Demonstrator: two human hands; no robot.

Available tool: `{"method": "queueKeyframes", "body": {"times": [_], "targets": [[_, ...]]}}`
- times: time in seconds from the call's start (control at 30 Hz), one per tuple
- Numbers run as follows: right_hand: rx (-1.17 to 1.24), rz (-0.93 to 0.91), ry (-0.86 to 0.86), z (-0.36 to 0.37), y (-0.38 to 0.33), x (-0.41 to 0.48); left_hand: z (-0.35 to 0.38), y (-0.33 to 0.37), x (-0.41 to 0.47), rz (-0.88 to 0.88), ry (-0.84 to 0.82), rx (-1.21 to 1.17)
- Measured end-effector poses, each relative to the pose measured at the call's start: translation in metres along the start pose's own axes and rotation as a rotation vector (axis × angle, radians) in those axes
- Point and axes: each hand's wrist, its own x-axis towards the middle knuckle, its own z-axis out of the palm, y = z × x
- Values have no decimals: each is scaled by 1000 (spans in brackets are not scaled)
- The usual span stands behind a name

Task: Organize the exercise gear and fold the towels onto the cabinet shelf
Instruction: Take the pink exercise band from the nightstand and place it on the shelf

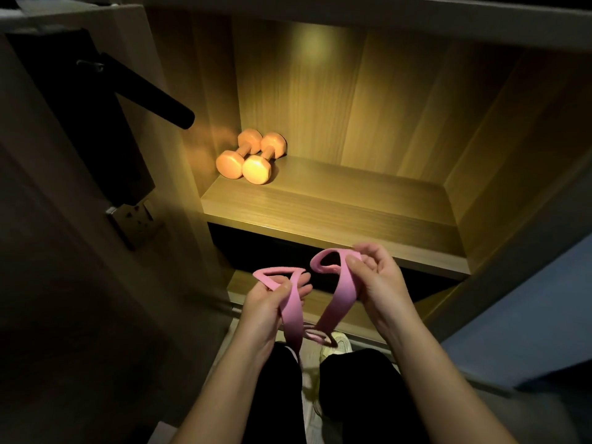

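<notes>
A pink resistance band hangs in a V between my two hands, below the front edge of the lit wooden cabinet shelf. My left hand grips one looped end, thumb on top. My right hand pinches the other looped end, a little higher and closer to the shelf. The band's low middle dangles over my shoes. Two orange dumbbells lie side by side in the shelf's back left corner. No towels are in view.
A dark door with a black lever handle stands at the left, close to the cabinet's side panel. A wall socket sits below it. A lower shelf lies under my hands. Something blue fills the right edge.
</notes>
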Motion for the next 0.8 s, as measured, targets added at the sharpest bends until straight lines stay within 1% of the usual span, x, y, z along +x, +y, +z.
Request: {"method": "queueKeyframes", "body": {"times": [0.1, 0.17, 0.33, 0.4, 0.43, 0.5, 0.57, 0.6, 0.7, 0.8], "targets": [[39, -53, 40, -1, -2, -4, 0, -4, -4, 27, -20, 7], [54, -60, 23, -2, -4, -6, 1, -5, -5, 28, -17, 16], [42, -47, -165, 2, -9, -17, 7, -2, -12, 41, -52, 129], [18, -50, -244, 6, -6, -22, 12, -1, -12, 42, -31, 183], [10, -63, -276, 8, -4, -24, 14, -1, -13, 35, -27, 173], [-4, -86, -308, 12, -1, -25, 19, 2, -15, 3, -57, 27], [-51, -85, -312, 14, 3, -26, 20, 4, -17, -4, -94, -84], [-94, -74, -304, 14, 5, -27, 19, 5, -18, 6, -96, -77], [-257, -68, -239, 13, 12, -28, 15, 5, -17, 56, -67, 66], [-369, -120, -214, 14, 15, -31, 12, 5, -17, 98, -43, 124]]}}
